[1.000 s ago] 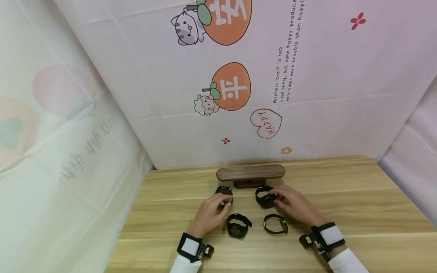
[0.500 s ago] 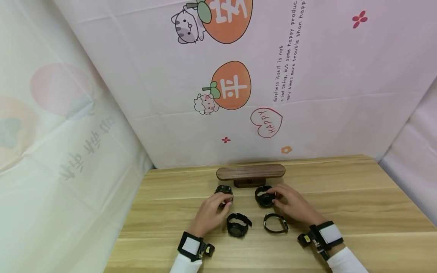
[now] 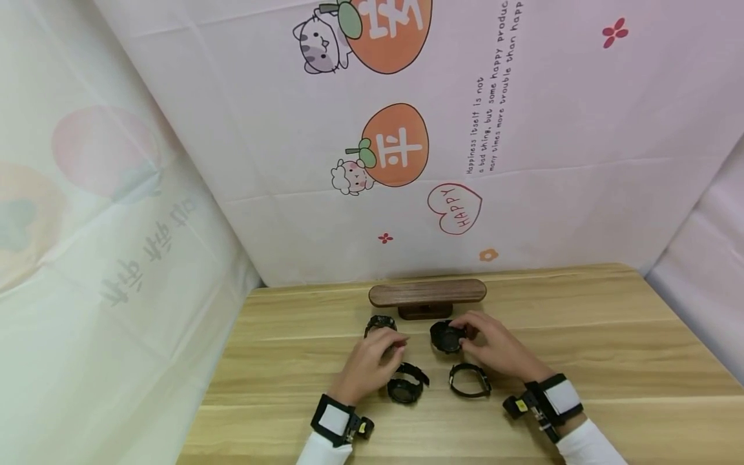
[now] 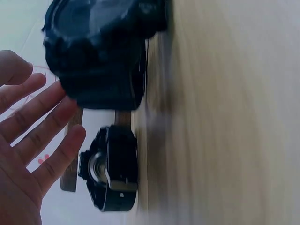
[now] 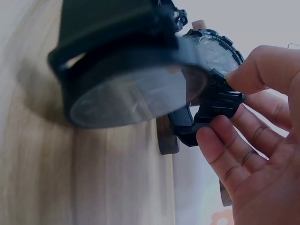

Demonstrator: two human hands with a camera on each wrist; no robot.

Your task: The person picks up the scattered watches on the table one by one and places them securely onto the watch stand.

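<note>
My right hand point(image 3: 496, 345) pinches a black watch point(image 3: 447, 337) between thumb and fingers. In the right wrist view the hand point(image 5: 262, 136) grips this watch by its strap point(image 5: 218, 101), with the round face point(image 5: 218, 54) beyond. My left hand point(image 3: 369, 365) hovers between two other black watches. One, the back-left watch point(image 3: 380, 321), stands past its fingers; the other, the front watch point(image 3: 405, 390), is beside it. In the left wrist view the left fingers point(image 4: 51, 122) spread loosely, holding nothing, near the back-left watch point(image 4: 112, 168). The front watch point(image 4: 101, 51) looms blurred there.
A slim black wristband point(image 3: 469, 381) lies looped near the right hand. Behind the watches stands a dark wooden holder point(image 3: 427, 294) with a horizontal bar on a base. The wood-grain table point(image 3: 587, 336) meets a printed white cloth point(image 3: 552, 213) at the back.
My left hand has come away from the back-left watch, shifting slightly right and toward the front watch. My right hand has moved a little left, and its watch has turned face-up.
</note>
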